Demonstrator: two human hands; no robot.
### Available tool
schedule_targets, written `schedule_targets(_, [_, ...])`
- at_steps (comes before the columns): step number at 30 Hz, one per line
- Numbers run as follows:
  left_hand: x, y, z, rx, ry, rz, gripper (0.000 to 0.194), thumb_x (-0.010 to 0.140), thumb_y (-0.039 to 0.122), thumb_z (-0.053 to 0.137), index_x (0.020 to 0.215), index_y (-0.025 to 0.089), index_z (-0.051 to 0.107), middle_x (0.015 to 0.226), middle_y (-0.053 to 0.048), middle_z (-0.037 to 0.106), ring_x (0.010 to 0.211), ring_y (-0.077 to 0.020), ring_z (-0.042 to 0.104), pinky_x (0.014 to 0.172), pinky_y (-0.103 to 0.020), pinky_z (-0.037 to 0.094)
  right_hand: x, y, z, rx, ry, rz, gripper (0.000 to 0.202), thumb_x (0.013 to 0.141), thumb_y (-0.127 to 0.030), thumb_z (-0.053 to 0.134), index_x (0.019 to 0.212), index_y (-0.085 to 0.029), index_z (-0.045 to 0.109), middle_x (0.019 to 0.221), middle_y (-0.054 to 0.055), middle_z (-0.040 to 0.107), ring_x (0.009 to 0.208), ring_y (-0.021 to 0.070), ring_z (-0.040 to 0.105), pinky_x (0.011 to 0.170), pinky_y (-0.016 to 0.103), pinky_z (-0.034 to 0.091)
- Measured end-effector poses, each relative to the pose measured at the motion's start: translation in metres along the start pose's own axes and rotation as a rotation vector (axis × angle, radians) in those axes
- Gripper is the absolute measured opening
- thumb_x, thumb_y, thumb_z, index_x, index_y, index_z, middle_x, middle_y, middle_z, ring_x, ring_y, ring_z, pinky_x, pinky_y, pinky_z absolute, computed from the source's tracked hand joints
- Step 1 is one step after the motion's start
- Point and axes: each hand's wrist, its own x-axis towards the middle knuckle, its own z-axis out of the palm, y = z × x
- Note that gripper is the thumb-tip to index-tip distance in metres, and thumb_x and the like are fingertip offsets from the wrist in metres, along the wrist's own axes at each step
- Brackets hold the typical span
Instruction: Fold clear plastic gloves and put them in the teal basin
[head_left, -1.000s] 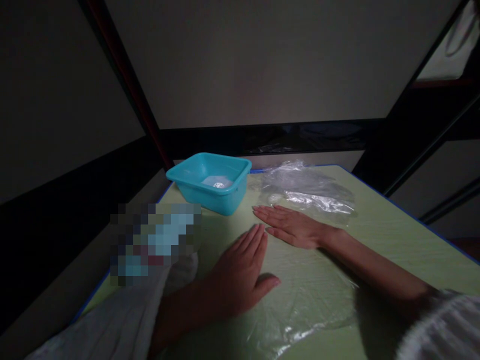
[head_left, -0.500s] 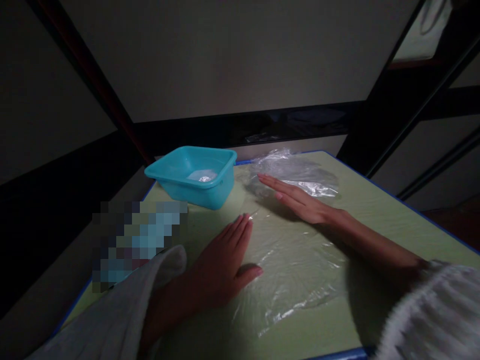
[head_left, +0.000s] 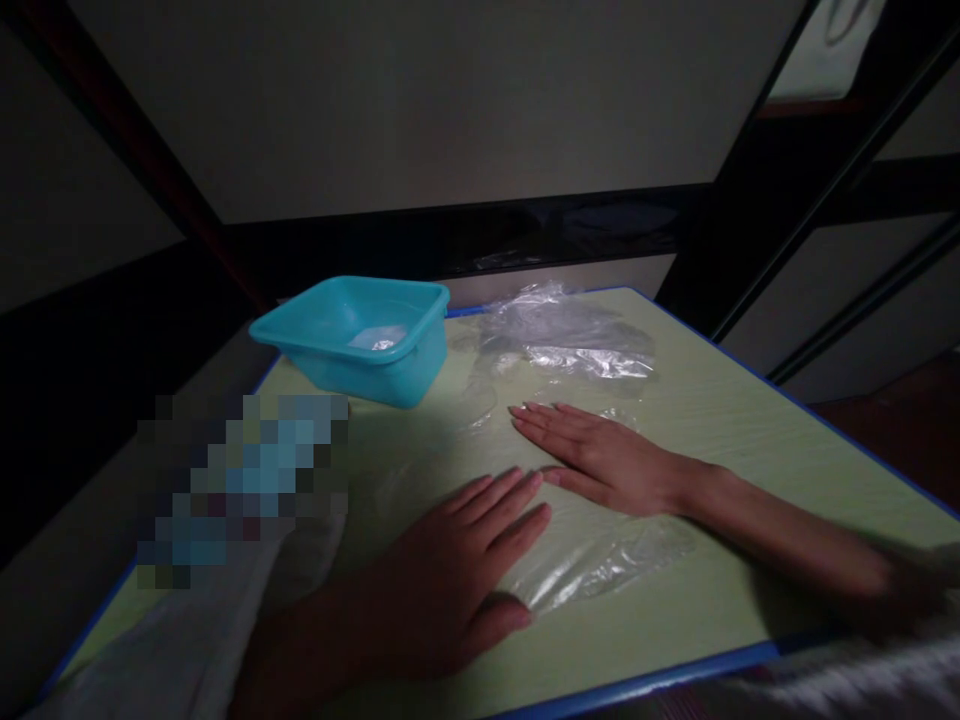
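Two bare hands lie palm down over a clear plastic sheet as I look on remotely through the head camera. The left hand (head_left: 457, 580) has its fingers slightly spread and its thumb held well out to the side; the right hand (head_left: 600, 455) lies flat, its fingers close together and its thumb apart. Neither pinches anything. The right thumb tip sits just beside the left fingertips; from my seat I cannot tell whether they touch.

The plastic sheet (head_left: 592, 580) stretches beneath and between the hands, its creased near edge catching light on my side of the right palm. I cannot tell how much of the left palm bears on it. Beyond the right fingers lies a crumpled heap of clear plastic (head_left: 562, 330), shiny along its near side. Ahead and to the left of both hands stands a turquoise basin (head_left: 360, 375), upright, with a pale, glossy item (head_left: 379, 338) inside that I cannot identify. Left of the left hand, pixelation obscures a light-blue object (head_left: 274, 460).

All this rests on a pale green table (head_left: 750, 450) edged in blue. A white sleeve (head_left: 165, 650) covers the left forearm. Past the table, ahead of the hands, a grey panel (head_left: 450, 110) rises above a dark band (head_left: 420, 240).
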Motion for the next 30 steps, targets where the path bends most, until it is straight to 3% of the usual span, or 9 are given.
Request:
schedule_targets(7, [-0.003,-0.004,0.002,-0.008,-0.017,-0.007,0.065,0.085,0.038,0.05,0.14,0.014,0.025,0.15,-0.013,0.016,0.138,-0.0263,0.01,0.111,-0.044,0.02,-0.005,0.004,-0.009,0.073,-0.025,-0.025,0.067,0.091,-0.05,0.036,0.143,-0.012,0.019,0.149,0.014,0.017,0.137,0.0222,0.011,0.111,0.046,0.01])
schedule_targets(13, [-0.002,-0.003,0.002,-0.026,-0.007,-0.019,0.063,0.085,0.038,0.051,0.14,0.017,0.027,0.15,-0.011,0.018,0.138,-0.0257,0.012,0.111,-0.044,0.021,-0.012,0.003,-0.022,0.177,-0.078,-0.063,0.099,0.068,-0.059,0.064,0.144,-0.02,0.014,0.152,0.011,0.003,0.137,0.029,0.0,0.109,0.051,0.002])
schedule_targets(17, [-0.003,-0.003,0.002,-0.058,0.015,-0.017,0.061,0.086,0.039,0.05,0.139,0.016,0.03,0.149,-0.011,0.021,0.138,-0.0258,0.015,0.111,-0.043,0.021,-0.02,0.003,-0.029,0.237,-0.158,-0.047,0.109,0.06,-0.058,0.071,0.145,-0.023,0.012,0.152,0.01,-0.003,0.137,0.0316,-0.005,0.108,0.053,0.002])
schedule_targets(24, [-0.005,-0.005,0.004,-0.053,0.01,0.0,0.064,0.087,0.042,0.048,0.14,0.015,0.026,0.15,-0.011,0.018,0.138,-0.0254,0.012,0.112,-0.043,0.019,-0.04,-0.004,-0.047,0.316,-0.325,-0.004,0.112,0.057,-0.053,0.074,0.145,-0.024,0.011,0.152,0.011,-0.006,0.136,0.0326,-0.004,0.108,0.053,0.006])
schedule_targets(27, [-0.005,-0.004,0.004,-0.049,0.005,0.001,0.064,0.087,0.041,0.048,0.141,0.015,0.025,0.15,-0.012,0.016,0.138,-0.0256,0.011,0.112,-0.043,0.018,-0.045,-0.01,-0.058,0.372,-0.339,-0.04,0.101,0.06,-0.049,0.075,0.142,-0.022,0.024,0.152,0.012,0.007,0.137,0.032,0.006,0.108,0.05,0.017])
schedule_targets(30, [-0.004,-0.004,0.003,-0.065,0.016,0.003,0.064,0.087,0.041,0.048,0.141,0.017,0.023,0.15,-0.011,0.016,0.138,-0.0258,0.012,0.112,-0.043,0.019,-0.047,-0.014,-0.064,0.47,-0.33,-0.052,0.064,0.064,-0.041,0.075,0.12,-0.018,0.054,0.131,0.013,0.048,0.124,0.029,0.041,0.096,0.04,0.04])
